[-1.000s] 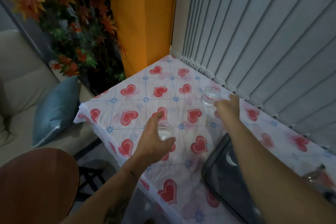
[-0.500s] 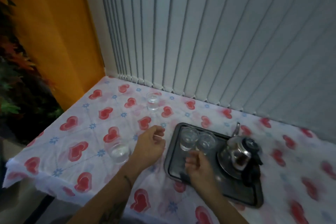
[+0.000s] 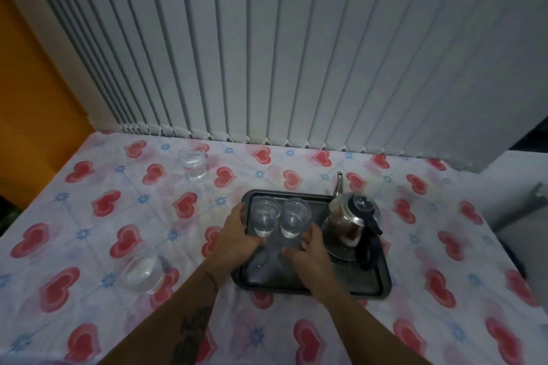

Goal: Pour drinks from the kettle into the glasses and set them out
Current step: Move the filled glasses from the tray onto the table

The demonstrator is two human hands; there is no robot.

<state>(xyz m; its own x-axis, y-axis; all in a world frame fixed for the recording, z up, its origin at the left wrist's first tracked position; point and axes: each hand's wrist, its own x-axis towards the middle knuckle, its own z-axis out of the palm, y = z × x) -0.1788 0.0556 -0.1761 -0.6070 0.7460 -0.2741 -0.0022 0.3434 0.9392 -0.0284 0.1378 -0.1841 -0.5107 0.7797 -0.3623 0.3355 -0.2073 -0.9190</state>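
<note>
A dark tray lies on the heart-patterned tablecloth. Two clear glasses with liquid stand side by side at its back left: the left glass and the right glass. A metal and glass kettle with a black handle stands on the tray's right side. My left hand curls around the left glass from the left, fingers apart. My right hand cups the right glass from the right and below, fingers apart. Both glasses rest on the tray.
Two more filled glasses stand on the cloth: the far glass at the back left and the near glass by the front left. Vertical blinds close off the back edge. An orange curtain hangs at the left.
My view has swung right from the table's left corner to the tray. Both hands left the two glasses set on the cloth and moved onto the tray, around the two glasses there.
</note>
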